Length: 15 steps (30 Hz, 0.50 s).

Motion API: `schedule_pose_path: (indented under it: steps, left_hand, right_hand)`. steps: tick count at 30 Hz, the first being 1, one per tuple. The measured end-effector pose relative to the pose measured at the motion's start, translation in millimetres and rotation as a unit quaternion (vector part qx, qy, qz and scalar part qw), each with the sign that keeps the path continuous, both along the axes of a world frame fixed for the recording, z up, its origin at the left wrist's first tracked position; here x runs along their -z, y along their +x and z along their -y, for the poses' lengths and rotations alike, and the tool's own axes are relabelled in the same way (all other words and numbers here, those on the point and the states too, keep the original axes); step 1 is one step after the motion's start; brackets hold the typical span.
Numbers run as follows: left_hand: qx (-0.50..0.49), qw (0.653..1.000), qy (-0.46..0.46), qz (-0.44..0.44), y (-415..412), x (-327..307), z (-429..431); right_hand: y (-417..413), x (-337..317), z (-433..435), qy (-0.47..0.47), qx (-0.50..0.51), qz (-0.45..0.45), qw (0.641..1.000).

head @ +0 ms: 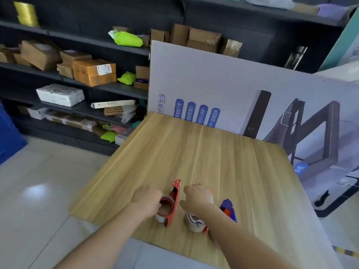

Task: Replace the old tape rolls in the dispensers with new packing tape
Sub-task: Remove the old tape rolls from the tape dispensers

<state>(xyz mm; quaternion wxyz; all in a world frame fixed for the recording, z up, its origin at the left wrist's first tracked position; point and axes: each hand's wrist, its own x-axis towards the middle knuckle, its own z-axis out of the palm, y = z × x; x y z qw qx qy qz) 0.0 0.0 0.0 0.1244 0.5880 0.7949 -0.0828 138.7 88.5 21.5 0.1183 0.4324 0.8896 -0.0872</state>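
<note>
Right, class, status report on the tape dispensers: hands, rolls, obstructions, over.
Left hand grips roll in red dispenser. Right hand over second roll, grip unclear. Blue dispenser beside right forearm.

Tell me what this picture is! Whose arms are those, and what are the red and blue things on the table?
There is no machine here. A person wears a camera on their head, so you see their own arms from above. On the light wooden table sits a red metal tape dispenser carrying a brown tape roll. The left hand lies on that roll. The right hand hovers by a second, paler tape roll. Beside it lies a blue plastic dispenser. The picture is too blurry to show the fingers' grip.
</note>
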Motion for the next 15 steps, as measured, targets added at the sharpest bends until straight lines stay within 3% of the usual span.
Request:
schedule_pose_path:
  steps: [11, 15]
  left_hand:
    - [0.184, 0.982, -0.050, 0.006, -26.3, 87.0, -20.2]
    - [0.258, 0.966, 0.017, 0.007, -37.5, 91.8, -27.0]
  right_hand:
    - [-43.5, 72.9, -13.7, -0.059, 0.082, 0.098, 0.990]
    - [-50.0, 79.3, -22.4, -0.097, 0.149, 0.073, 0.981]
